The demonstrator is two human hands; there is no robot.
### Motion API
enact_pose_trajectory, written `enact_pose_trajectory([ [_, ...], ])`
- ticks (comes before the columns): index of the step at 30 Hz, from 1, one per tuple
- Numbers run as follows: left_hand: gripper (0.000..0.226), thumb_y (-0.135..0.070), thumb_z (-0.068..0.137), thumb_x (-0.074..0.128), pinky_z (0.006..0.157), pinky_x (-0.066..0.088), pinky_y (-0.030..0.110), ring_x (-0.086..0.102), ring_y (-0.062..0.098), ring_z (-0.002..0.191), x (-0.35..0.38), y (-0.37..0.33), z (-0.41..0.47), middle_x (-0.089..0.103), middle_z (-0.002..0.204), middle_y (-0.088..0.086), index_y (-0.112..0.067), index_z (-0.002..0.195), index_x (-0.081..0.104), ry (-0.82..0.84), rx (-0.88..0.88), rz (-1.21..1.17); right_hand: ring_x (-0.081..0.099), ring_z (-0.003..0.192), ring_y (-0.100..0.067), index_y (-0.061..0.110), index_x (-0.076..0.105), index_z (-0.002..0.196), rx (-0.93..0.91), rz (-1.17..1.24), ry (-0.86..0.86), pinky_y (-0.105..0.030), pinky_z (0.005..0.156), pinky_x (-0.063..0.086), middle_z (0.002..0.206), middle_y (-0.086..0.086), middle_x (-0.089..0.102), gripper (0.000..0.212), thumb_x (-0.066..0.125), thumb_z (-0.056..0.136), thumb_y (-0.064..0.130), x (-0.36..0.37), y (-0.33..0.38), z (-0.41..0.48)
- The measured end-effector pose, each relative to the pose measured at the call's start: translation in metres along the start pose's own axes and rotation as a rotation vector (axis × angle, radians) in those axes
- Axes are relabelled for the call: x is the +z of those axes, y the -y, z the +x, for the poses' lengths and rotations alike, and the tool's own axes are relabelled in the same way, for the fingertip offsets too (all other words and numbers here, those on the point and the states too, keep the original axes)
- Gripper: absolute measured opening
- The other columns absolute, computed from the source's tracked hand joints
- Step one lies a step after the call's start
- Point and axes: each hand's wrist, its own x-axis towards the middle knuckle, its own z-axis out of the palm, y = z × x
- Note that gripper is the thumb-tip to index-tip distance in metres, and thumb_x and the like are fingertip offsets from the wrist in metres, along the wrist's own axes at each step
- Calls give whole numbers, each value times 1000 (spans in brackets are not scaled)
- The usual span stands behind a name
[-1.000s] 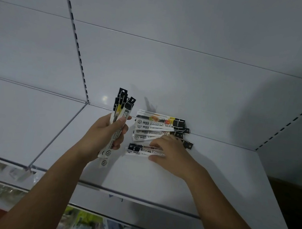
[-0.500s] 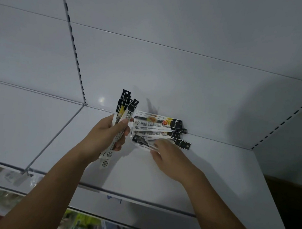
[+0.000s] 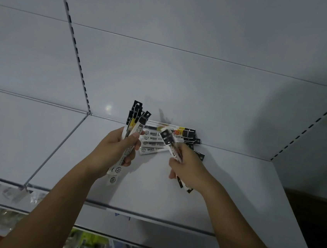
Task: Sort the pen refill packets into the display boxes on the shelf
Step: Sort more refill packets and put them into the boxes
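Note:
Several pen refill packets lie in a loose pile [image 3: 154, 143] on the white shelf [image 3: 232, 191], close to the back panel. My left hand [image 3: 113, 151] grips a bunch of packets [image 3: 136, 121] upright, their black tops fanned above my fingers. My right hand [image 3: 190, 167] holds one packet [image 3: 168, 140] lifted off the pile, its black end pointing up and left. No display box is in view.
A slotted upright [image 3: 75, 48] divides the back panel, and a second one [image 3: 309, 127] runs along the right corner. The shelf's front edge [image 3: 148, 217] carries a clear price rail. Coloured goods show blurred on a lower shelf [image 3: 89, 241].
My right hand has picked one packet off the pile and raised it, tilting it up. My left hand keeps its bunch in about the same place.

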Motion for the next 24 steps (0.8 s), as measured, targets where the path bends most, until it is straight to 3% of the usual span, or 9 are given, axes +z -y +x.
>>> enact_pose_trajectory([
  [2,27,-29,109,52,53,38,32,44,21,56,1,0,0,59,83,5,-10,124,64,4,2,7,72,62,-18,19,52,107,32,75,11,-26,60,55,80,-19,71,13,51,99,9,-2,4,0],
  [5,27,-29,109,53,53,37,31,44,20,56,3,0,0,59,83,6,-12,125,65,15,2,-2,55,47,-17,10,52,93,72,149,-15,-25,53,45,63,-10,58,4,56,95,9,-2,5,1],
  [8,29,-29,108,53,52,38,31,43,22,56,4,0,1,59,83,6,-8,125,63,11,0,2,46,44,-16,17,48,72,91,251,-96,-26,54,42,54,-3,48,34,63,100,29,2,5,4],
  [11,29,-28,108,53,53,38,32,43,21,56,6,1,1,59,83,7,-7,125,63,10,-4,-7,50,47,-16,19,42,56,120,261,-138,-30,67,45,46,-1,46,58,57,102,51,4,9,5],
  [14,30,-29,108,53,53,38,32,43,22,56,6,2,1,59,83,7,-6,125,62,15,-8,-8,49,46,-23,14,43,61,115,489,-117,-35,65,49,52,-5,43,52,54,107,35,5,12,8],
  [17,29,-29,108,53,54,39,32,44,22,58,6,2,2,59,84,7,-9,126,64,13,-10,-16,37,44,-21,13,48,77,133,752,2,-30,51,37,63,-7,44,31,55,106,20,6,14,9],
  [20,28,-31,108,52,56,41,33,45,22,62,7,0,0,58,84,5,-14,127,63,-7,-25,-71,27,42,-14,18,44,78,171,990,131,-25,45,23,63,-1,36,29,55,105,20,9,15,10],
  [24,27,-35,109,50,65,43,38,47,21,67,8,-4,-9,53,81,4,-28,130,64,-38,-40,-199,24,40,-10,20,45,72,153,1119,251,-22,41,23,58,4,27,33,55,103,26,15,25,12],
])
